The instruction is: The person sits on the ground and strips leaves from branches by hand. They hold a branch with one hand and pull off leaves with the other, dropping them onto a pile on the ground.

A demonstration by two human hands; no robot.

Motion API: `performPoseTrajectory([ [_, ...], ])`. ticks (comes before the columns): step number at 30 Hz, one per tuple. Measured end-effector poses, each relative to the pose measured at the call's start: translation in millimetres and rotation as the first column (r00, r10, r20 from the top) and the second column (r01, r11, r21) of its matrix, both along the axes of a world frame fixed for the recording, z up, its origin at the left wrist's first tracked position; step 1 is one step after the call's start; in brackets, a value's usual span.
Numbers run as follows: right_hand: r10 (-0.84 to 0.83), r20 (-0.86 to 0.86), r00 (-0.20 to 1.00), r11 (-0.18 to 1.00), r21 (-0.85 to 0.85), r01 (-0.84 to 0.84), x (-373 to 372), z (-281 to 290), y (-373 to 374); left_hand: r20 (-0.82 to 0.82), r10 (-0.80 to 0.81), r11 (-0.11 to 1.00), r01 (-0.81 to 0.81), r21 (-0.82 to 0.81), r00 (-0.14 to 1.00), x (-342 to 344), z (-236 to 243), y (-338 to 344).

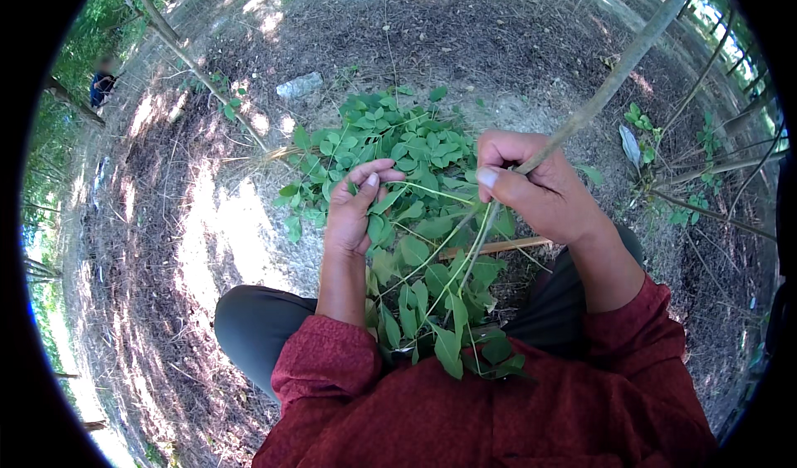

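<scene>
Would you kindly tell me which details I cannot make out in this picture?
Head view, all four:
Long grey-brown branch in the right hand: upper end cut off by the picture's top edge.
Left hand: whether it grips the thin green stalk; contact too small to judge.
Brown ground: the part under the heap of green leafy twigs, hidden by leaves.
Distant person in dark clothing: face blurred, hands too small.

Right hand (541, 187) gripping leafy branch (612, 78), left hand (349, 207) among green leaves (407, 140)
</scene>
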State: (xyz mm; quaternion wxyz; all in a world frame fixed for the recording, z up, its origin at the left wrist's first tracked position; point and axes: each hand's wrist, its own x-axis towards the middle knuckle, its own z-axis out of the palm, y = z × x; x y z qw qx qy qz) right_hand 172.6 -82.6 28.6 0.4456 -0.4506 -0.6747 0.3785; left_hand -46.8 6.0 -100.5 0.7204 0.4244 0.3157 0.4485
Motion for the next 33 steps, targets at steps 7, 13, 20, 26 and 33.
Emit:
performPoseTrajectory([
  [7,-0.060,0.004,0.998,0.996,0.061,0.060,9,5,4,-0.160,-0.242,0.968,0.249,0.026,0.957,-4,-4,-2],
  [13,-0.097,-0.009,0.995,0.991,0.093,0.097,8,8,3,-0.415,-0.251,0.941,0.321,0.107,0.875,2,-6,-5],
  [20,-0.015,0.057,0.998,1.000,0.023,0.013,-1,1,1,-0.322,-0.051,0.992,0.085,0.094,0.945,9,-26,-1],
  [26,-0.020,-0.020,1.000,0.995,0.100,0.022,-1,14,-7,-0.134,0.453,0.849,-0.473,-0.236,0.881,-21,-58,19],
  [33,-0.019,0.053,0.998,0.998,0.053,0.016,3,6,-9,-0.381,0.637,0.764,-0.612,0.202,0.670,-10,-23,29],
])
